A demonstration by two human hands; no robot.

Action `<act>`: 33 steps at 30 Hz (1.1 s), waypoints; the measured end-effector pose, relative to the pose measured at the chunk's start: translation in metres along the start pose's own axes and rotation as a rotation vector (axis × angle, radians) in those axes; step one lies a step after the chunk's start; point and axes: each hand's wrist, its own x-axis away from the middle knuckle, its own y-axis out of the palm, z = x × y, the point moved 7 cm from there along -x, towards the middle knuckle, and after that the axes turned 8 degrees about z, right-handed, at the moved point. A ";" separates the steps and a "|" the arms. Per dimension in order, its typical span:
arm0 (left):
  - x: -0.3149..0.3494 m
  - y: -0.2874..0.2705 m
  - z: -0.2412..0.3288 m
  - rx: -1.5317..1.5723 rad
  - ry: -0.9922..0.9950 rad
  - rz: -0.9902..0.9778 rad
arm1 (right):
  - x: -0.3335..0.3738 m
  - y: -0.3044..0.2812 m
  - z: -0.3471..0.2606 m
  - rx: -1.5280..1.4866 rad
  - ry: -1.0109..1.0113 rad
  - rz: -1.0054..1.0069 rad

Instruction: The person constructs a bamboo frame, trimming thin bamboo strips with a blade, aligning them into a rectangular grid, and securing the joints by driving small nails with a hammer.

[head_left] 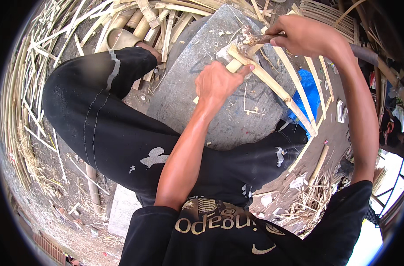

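In front of me lies a grey stone slab [224,119], littered with pale chips. My left hand [217,84] is closed on split bamboo strips [273,84] above the slab, its thumb pressed along them. A short bamboo piece [234,66] crosses under the long strip near the thumb. My right hand [297,33] wraps round a dark stick-like handle [269,39], whose rough brown end meets the strips' upper end. The exact kind of this tool cannot be made out. Long strips run down to the right and meet another strip at a corner by my knee.
Bamboo strips [51,26] are piled along the left and far sides. A foot in a tan slipper [122,40] rests at the slab's far left. Blue plastic [309,93] lies to the right, and a heap of bamboo scraps [315,199] lies at the lower right.
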 end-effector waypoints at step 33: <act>0.020 -0.007 0.000 0.134 0.207 0.195 | 0.198 0.195 -0.032 -1.182 0.710 0.412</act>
